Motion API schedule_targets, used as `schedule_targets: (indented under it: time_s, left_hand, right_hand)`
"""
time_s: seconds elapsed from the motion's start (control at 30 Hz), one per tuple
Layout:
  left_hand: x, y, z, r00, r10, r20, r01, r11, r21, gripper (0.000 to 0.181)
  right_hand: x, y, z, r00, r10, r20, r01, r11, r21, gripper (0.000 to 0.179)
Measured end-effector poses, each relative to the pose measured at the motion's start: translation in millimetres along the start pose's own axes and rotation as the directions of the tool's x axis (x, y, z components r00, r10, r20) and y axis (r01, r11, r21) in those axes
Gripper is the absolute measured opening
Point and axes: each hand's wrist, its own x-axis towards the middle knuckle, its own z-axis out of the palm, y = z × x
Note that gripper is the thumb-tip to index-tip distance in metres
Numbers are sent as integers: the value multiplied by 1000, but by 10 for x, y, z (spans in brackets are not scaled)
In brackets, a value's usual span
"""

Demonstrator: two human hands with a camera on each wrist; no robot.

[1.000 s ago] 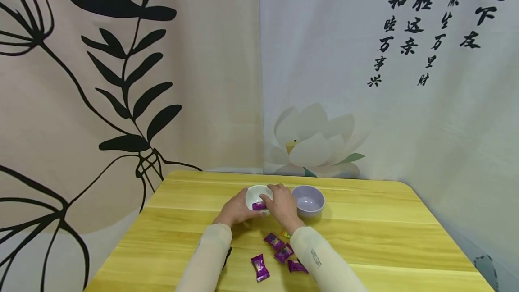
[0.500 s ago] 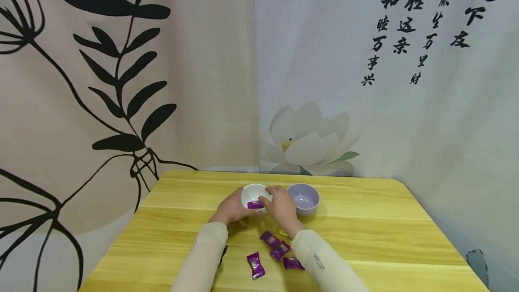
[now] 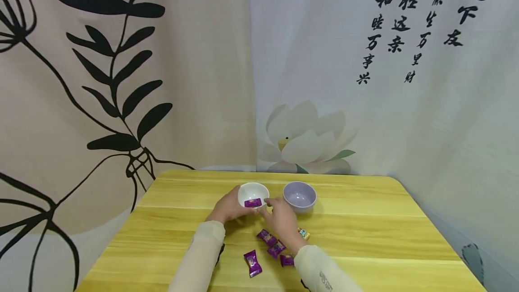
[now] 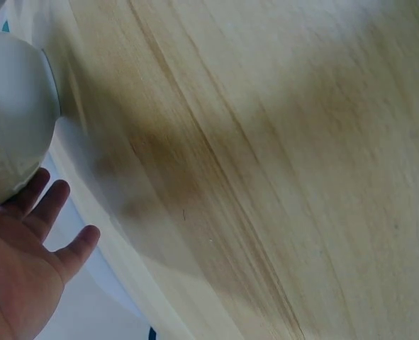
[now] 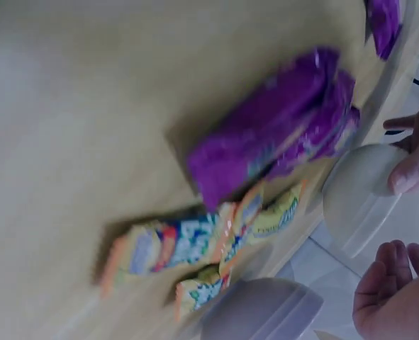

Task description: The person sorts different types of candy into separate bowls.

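Head view: over a yellow table (image 3: 377, 229) before printed curtains (image 3: 211, 80), left hand (image 3: 228, 205) grips a white bowl (image 3: 253, 190), right hand (image 3: 282, 220) relaxed, empty.

Counter (image 3: 365, 229): yellow wood, grain running crosswise, far corners rounded. Beige cloth (image 3: 211, 80) behind counter's left part and beyond its left edge; pale cloth (image 3: 316, 48) behind the rest, seam meeting counter's far edge left of its middle. Black plant print (image 3: 142, 96) above and left of counter's far left corner. Lotus print (image 3: 310, 141), white, yellow centre, just above counter's far edge. Black lettering (image 3: 400, 24) in columns, high above counter's right part. Grey patch (image 3: 472, 258), dark-edged, right of counter.
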Motion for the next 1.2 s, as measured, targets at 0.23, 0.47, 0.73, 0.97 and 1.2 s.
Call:
schedule_targets:
  time_s: [0.23,0.47,0.73,0.97,1.2]
  left_hand:
    - [-5,-4,-5,1000,-19,-8,19,1000,13,101]
    - [-8,-10,-4,999,-43,-18,44,999,24,98]
    - [18,-8,5,998,-55,-4,55,998,11,99]
    - [6,-4,-28,998,-60,-14,60,998,10,100]
    - [-14,1,-12,998,-63,-13,63,998,5,101]
  right_hand:
    - [-259,-132,10,998,58,2,-58,998,15,37]
    - [-552,-206,56,997,75,7,-75,997,16,34]
    - [-856,-265,48,997,62,43,-60,997,-58,36]
    - [-978,-329,141,988,103,116,-89,990,-113,48]
    - [-1031,-377,228,981,147,130,-121,975,-186,53]
